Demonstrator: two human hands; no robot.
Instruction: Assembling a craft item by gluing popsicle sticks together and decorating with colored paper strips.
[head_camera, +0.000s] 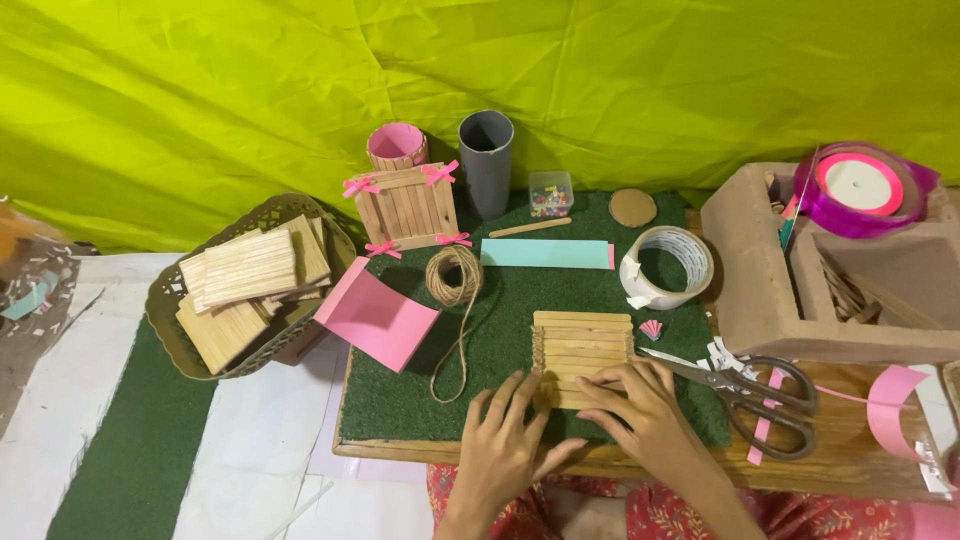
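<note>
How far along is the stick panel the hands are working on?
Done: a panel of craft sticks lies flat on the green mat, its upper rows aligned. In hand: the left hand and right hand both press on its lower edge. Left, by the look of it: the finished box with pink bows suggests more panels; loose panels wait in the basket.

Behind my work there's a yellow-green cloth (250, 90) hanging as the backdrop, creased and brightly, evenly lit. I'm at a low wooden board (850, 465) covered with green turf (520, 340). On the floor to my left, white sheets (250, 450) and another green strip (135, 455).
</note>
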